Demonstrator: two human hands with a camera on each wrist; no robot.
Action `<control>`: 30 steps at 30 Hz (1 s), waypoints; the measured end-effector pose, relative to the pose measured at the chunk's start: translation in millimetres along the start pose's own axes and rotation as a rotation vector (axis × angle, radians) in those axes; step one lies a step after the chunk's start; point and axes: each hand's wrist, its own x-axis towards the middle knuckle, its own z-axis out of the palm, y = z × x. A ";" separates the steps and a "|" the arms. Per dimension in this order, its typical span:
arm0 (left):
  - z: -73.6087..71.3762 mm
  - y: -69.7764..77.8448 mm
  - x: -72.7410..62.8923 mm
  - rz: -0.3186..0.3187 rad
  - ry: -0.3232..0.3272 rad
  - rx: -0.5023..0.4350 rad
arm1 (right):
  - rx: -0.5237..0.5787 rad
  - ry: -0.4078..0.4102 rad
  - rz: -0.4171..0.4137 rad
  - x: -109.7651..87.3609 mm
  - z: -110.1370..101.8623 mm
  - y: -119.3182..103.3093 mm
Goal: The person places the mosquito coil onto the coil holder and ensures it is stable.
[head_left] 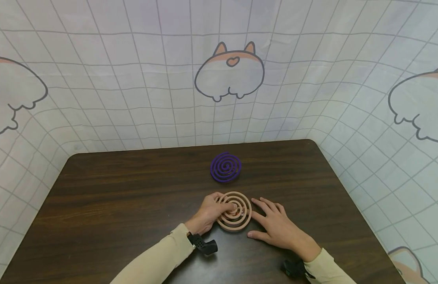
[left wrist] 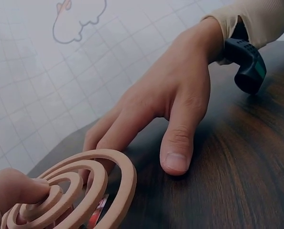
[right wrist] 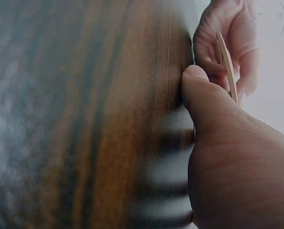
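A beige spiral coil, shaped like a mosquito coil, is in the left hand near the middle of the table. The left thumb presses on its centre from above, and the other fingers go round its far left edge, partly hidden. In the left wrist view the coil's rings tilt above the table. Through them shows a small red printed thing, mostly hidden. Spread beside the coil's right edge, the right hand has its fingers loosely extended, its thumb on or close over the table. It grips nothing.
A purple spiral coil lies farther back on the dark wood table. White gridded cloth with cartoon animal prints surrounds the far and side edges. Each wrist wears a black camera.
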 end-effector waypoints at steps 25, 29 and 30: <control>-3.0 6.8 7.1 0.006 -0.051 0.066 | 0.001 0.001 -0.005 0.6 -0.6 1.4; -4.3 6.7 7.9 0.005 -0.070 0.078 | 0.008 -0.006 0.000 0.5 0.2 2.0; -4.6 6.7 7.5 0.005 -0.074 0.080 | 0.008 -0.007 0.001 0.6 0.4 2.0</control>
